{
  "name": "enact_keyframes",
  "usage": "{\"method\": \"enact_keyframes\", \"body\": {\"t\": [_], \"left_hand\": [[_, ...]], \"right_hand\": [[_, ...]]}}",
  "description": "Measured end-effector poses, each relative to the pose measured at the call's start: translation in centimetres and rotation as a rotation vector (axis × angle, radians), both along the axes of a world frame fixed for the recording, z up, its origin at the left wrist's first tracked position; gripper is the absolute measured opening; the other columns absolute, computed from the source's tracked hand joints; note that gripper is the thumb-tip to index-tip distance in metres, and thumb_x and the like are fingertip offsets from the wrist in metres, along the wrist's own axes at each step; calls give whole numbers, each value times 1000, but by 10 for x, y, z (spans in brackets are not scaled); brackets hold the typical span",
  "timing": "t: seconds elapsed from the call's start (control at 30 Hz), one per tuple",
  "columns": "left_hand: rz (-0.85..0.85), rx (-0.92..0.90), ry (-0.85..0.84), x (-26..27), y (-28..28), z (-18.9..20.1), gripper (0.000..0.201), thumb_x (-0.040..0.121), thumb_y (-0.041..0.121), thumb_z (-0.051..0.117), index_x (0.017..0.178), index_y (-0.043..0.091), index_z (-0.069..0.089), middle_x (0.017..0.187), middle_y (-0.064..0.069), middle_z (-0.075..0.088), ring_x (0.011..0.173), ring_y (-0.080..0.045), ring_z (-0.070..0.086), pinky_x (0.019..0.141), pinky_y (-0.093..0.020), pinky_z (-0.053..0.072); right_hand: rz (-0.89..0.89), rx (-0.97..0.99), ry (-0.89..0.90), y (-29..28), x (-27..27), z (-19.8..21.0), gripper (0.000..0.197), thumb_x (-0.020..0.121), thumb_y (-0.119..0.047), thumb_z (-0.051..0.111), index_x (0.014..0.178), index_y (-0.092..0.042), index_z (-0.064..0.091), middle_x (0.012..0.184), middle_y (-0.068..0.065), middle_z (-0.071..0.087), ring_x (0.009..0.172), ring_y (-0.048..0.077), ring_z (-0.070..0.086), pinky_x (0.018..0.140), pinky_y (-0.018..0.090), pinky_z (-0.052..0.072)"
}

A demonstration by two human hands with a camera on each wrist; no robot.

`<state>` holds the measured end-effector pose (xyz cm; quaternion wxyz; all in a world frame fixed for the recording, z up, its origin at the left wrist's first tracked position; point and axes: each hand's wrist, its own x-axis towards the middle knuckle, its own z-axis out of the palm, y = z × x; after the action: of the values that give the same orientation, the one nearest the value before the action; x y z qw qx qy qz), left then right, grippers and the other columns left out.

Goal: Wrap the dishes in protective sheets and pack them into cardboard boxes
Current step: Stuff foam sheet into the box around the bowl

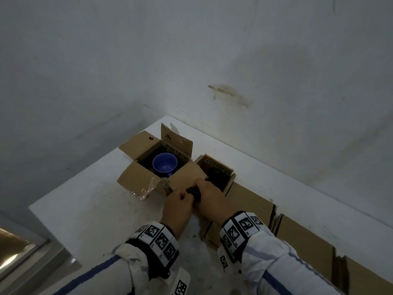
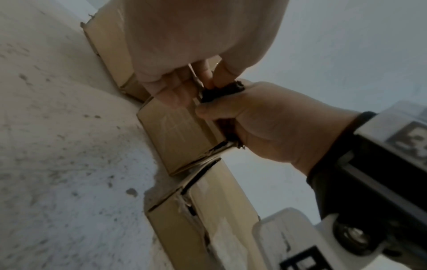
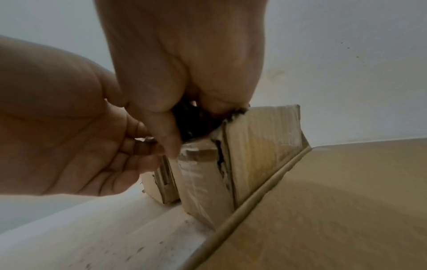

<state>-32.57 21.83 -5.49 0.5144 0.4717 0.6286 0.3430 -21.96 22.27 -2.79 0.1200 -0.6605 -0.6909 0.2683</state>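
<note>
A blue bowl (image 1: 164,167) sits bare inside an open cardboard box (image 1: 136,177) at the table's far side. Right of it stands a smaller open box (image 1: 230,177) with dark material (image 1: 219,176) inside. At that box's near corner both hands meet on a dark crumpled sheet (image 1: 194,193). My left hand (image 1: 180,201) pinches it from the left, my right hand (image 1: 209,193) grips it from above. In the left wrist view the sheet (image 2: 221,90) shows between the left fingers (image 2: 208,76) and the right hand (image 2: 265,127). In the right wrist view the sheet (image 3: 191,120) is mostly hidden under the right hand (image 3: 184,64).
A row of closed cardboard boxes (image 1: 302,237) runs along the wall on the right, under my right forearm. The white table (image 1: 85,209) is dusty and ends at a left edge (image 1: 32,207). Loose clear tape (image 1: 146,189) hangs from the big box's near flap.
</note>
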Motion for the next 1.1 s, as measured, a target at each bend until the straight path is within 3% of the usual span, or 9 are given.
{"method": "enact_keyframes", "body": {"t": [0.2, 0.37, 0.5, 0.67, 0.77, 0.87, 0.97, 1.0, 1.1], "left_hand": [[-56, 71, 72, -6, 5, -9, 24, 90, 4, 43, 77, 23, 49, 93, -6, 57, 84, -20, 52, 75, -32, 41], [-41, 214, 56, -11, 0, -7, 17, 93, 4, 49, 101, 16, 40, 88, 1, 51, 78, -16, 52, 66, -20, 43], [62, 236, -90, -16, 0, -11, 31, 85, -7, 58, 100, 12, 39, 87, 1, 51, 75, -8, 54, 60, -11, 47], [44, 180, -84, -25, 1, -16, 34, 82, -5, 61, 102, 13, 40, 89, 2, 49, 80, -13, 50, 71, -23, 45], [29, 139, -81, -32, 1, -18, 29, 85, -4, 55, 107, 11, 43, 94, -1, 53, 86, -16, 52, 77, -28, 44], [-18, 161, 48, -37, 2, -21, 21, 90, 5, 55, 110, 11, 55, 94, 0, 58, 87, -16, 56, 78, -30, 46], [-59, 145, 92, -40, 3, -21, 23, 88, 4, 54, 107, 16, 60, 96, -2, 61, 91, -20, 59, 84, -36, 50], [-61, 137, 94, -41, 2, -20, 25, 86, 4, 54, 107, 16, 61, 97, -3, 63, 92, -21, 60, 85, -38, 50], [-70, 103, 80, -45, 5, -23, 26, 85, 7, 55, 108, 15, 64, 101, -4, 66, 95, -21, 61, 88, -44, 51]], "right_hand": [[52, -83, -99, 0, 5, -4, 17, 87, -15, 57, 94, -18, 42, 99, 10, 58, 78, 16, 46, 52, 21, 31], [119, -145, -128, 1, 8, -2, 29, 85, -8, 57, 71, -28, 40, 75, -8, 44, 76, 14, 45, 53, 18, 31], [155, -229, -86, 3, 2, -1, 37, 85, -14, 60, 63, -33, 37, 69, -12, 42, 62, 3, 39, 53, 17, 32], [18, -433, 130, 7, 2, 14, 8, 80, -14, 62, 74, -12, 58, 69, -1, 51, 61, 13, 46, 54, 24, 37], [17, -441, 98, 6, 0, 17, 4, 81, -13, 62, 79, -12, 59, 73, 2, 53, 66, 15, 48, 54, 25, 38], [-123, -356, 203, 2, -7, 9, 25, 84, -10, 61, 109, -14, 57, 93, 8, 61, 72, 17, 57, 57, 23, 49], [-398, -283, 572, -1, -19, 4, 22, 85, 0, 60, 104, -10, 58, 89, 15, 65, 64, 18, 63, 61, 28, 58], [-401, -284, 594, -1, -23, 2, 18, 83, 1, 61, 98, -9, 61, 89, 14, 65, 68, 19, 64, 66, 29, 58], [-196, -330, 379, -4, -32, 2, 7, 82, -7, 58, 83, -10, 64, 74, 3, 60, 65, 11, 55, 57, 19, 48]]}}
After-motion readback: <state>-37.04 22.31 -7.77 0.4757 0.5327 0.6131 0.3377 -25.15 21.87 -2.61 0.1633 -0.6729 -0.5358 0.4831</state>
